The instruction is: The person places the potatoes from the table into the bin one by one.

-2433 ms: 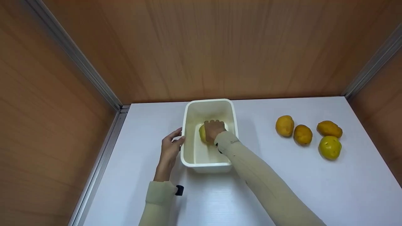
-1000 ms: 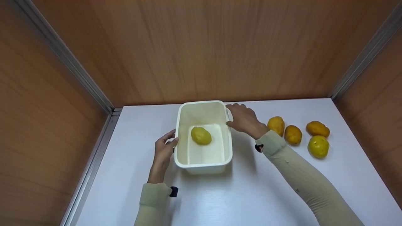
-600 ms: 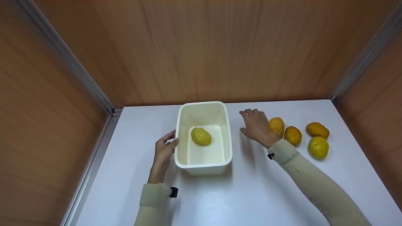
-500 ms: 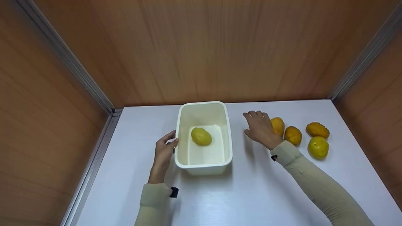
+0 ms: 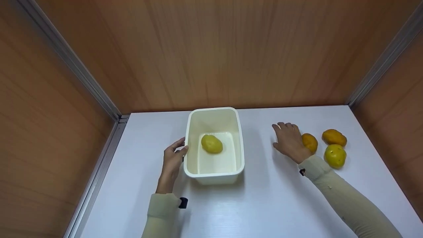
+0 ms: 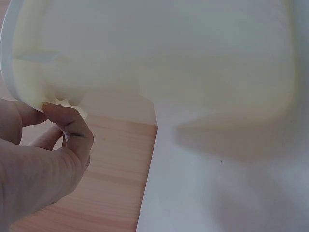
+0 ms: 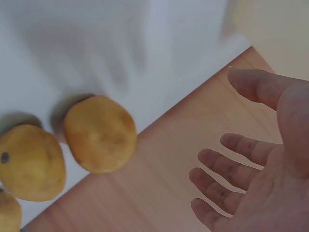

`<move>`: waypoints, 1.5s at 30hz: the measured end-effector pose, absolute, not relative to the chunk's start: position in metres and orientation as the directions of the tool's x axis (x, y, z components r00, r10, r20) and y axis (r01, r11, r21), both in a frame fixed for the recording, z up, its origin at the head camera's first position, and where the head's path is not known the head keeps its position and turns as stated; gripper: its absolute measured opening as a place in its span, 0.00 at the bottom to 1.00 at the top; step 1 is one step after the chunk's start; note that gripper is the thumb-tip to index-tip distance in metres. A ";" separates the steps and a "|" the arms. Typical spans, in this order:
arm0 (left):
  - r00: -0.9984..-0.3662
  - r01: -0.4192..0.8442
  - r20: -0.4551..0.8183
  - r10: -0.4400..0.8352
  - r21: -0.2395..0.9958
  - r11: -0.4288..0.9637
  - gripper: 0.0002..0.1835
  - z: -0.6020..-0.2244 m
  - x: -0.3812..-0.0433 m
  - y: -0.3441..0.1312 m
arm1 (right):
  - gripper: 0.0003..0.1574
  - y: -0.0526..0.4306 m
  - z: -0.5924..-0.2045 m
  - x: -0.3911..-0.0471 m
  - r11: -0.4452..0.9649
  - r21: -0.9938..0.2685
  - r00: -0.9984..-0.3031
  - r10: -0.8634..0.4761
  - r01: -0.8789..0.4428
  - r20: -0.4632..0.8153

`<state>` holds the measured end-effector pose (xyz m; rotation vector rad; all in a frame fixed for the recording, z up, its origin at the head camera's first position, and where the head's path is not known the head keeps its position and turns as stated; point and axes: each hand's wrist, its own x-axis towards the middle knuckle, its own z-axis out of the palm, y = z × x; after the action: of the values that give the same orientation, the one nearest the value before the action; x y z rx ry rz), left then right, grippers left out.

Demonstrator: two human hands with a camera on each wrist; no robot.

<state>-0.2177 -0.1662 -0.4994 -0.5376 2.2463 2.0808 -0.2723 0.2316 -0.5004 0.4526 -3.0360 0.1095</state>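
A cream plastic bin (image 5: 214, 174) stands on the white table, with one oval yellow-green fruit (image 5: 211, 143) lying inside. My left hand (image 5: 172, 158) pinches the bin's left rim; the left wrist view shows the thumb and bent fingers at that edge. To the right, my right hand (image 5: 290, 140) is held over the table with nothing in it, its fingers apart. It covers the leftmost orange-yellow fruit in the head view, but the right wrist view shows a rounded orange-yellow fruit (image 7: 100, 135) apart from the fingers, with another fruit (image 7: 33, 162) beside it.
Right of my right hand lie an orange-yellow fruit (image 5: 309, 142), a longer orange one (image 5: 334, 137) and a round green-yellow one (image 5: 335, 156). A wooden panel (image 5: 211, 56) rises behind the table (image 5: 211, 211), with side panels at left and right.
My right hand has left the fruit in the bin, touched the bin's right rim, and moved right over the leftmost fruit on the table. The left hand keeps its grip on the bin.
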 end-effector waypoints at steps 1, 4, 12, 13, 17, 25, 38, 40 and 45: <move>-0.940 -0.270 -0.254 -0.228 0.962 0.044 0.20 -0.500 -0.218 -0.166 | 0.42 0.235 -0.502 -0.272 0.954 -0.066 -0.954 -0.287 -0.293 0.086; -0.943 -0.263 -0.249 -0.221 0.964 0.034 0.20 -0.500 -0.217 -0.166 | 0.43 0.244 -0.508 -0.273 0.956 -0.081 -0.957 -0.272 -0.281 0.102; -0.944 -0.261 -0.251 -0.213 0.965 0.015 0.20 -0.503 -0.215 -0.167 | 0.44 0.266 -0.520 -0.277 0.965 -0.116 -0.972 -0.229 -0.233 0.050; -0.944 -0.258 -0.249 -0.215 0.966 0.012 0.20 -0.503 -0.216 -0.167 | 0.45 0.269 -0.521 -0.278 0.966 -0.122 -0.974 -0.224 -0.228 0.046; -0.949 -0.243 -0.234 -0.213 0.970 0.016 0.21 -0.502 -0.216 -0.168 | 0.46 0.279 -0.528 -0.280 0.968 -0.144 -0.979 -0.201 -0.204 0.039; -0.945 -0.255 -0.247 -0.215 0.967 0.010 0.20 -0.501 -0.217 -0.168 | 0.47 0.293 -0.539 -0.286 0.966 -0.177 -0.981 -0.183 -0.191 0.057; -0.944 -0.253 -0.241 -0.225 0.967 0.028 0.20 -0.502 -0.215 -0.166 | 0.44 0.304 -0.554 -0.294 0.961 -0.191 -0.980 -0.192 -0.198 0.051; -0.945 -0.252 -0.241 -0.222 0.967 0.022 0.20 -0.502 -0.215 -0.166 | 0.43 0.303 -0.554 -0.294 0.962 -0.188 -0.980 -0.192 -0.200 0.060; -0.946 -0.246 -0.236 -0.220 0.969 0.018 0.20 -0.503 -0.215 -0.167 | 0.40 0.300 -0.551 -0.292 0.962 -0.196 -0.981 -0.180 -0.192 0.076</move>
<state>-0.2146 -0.1667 -0.5035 -0.5105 2.2276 2.1276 -0.2923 0.3001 -0.5514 0.2899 -3.0546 0.3138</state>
